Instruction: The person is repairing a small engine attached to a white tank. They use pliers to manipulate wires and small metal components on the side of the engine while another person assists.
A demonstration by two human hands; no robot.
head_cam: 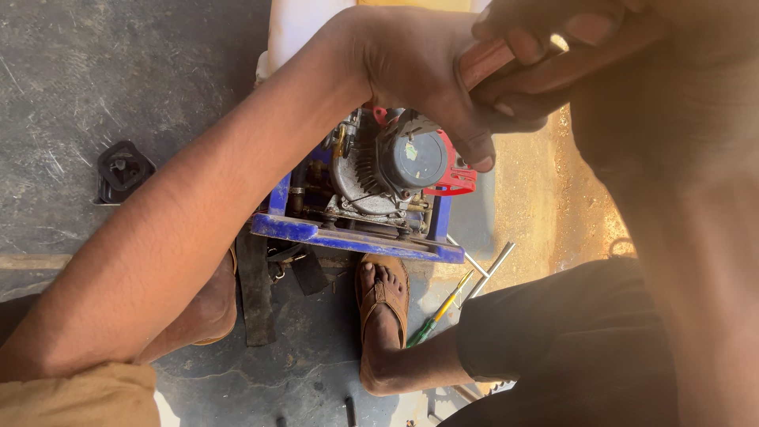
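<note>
Both hands sit right above the small engine (pixel 395 170), clenched together on one reddish-brown tool handle (pixel 484 59). Left hand (pixel 423 67) wraps the handle from the near side; right hand (pixel 553 47) fingers close over its top end. Handle's lower part is hidden, contact with the engine can't be told. Engine sits in a blue frame (pixel 356 237) on the floor, red cover (pixel 458 178) at its right side. Sandalled foot (pixel 381 308) just below the frame. Green-handled screwdriver (pixel 439 312) and metal rod (pixel 490 270) lie lower right of the frame. Black rubber part (pixel 122 171) well left of it.
</note>
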